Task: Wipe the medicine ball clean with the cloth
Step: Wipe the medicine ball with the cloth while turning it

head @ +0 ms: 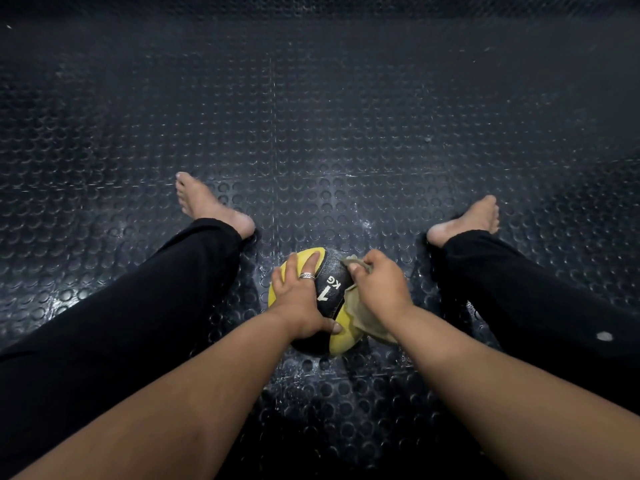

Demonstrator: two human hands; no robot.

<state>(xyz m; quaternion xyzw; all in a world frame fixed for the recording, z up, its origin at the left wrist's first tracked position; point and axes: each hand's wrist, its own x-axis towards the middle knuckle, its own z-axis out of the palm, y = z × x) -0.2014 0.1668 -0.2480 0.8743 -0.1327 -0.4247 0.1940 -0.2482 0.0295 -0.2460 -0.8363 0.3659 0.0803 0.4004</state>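
A black and yellow medicine ball (330, 285), marked "1 KG", sits on the floor between my outstretched legs. My left hand (299, 299) lies over its left side, fingers spread across the yellow panel and thumb wrapped under near the front; a ring shows on one finger. My right hand (379, 289) grips a beige cloth (360, 315) and holds it against the ball's right side. Part of the cloth hangs down below my wrist, and a small corner sticks out above my fingers.
The floor is dark rubber matting with raised round studs (311, 133). My legs in black trousers lie left (138, 306) and right (536, 299) of the ball, with bare feet (207, 206) (467, 220) beyond.
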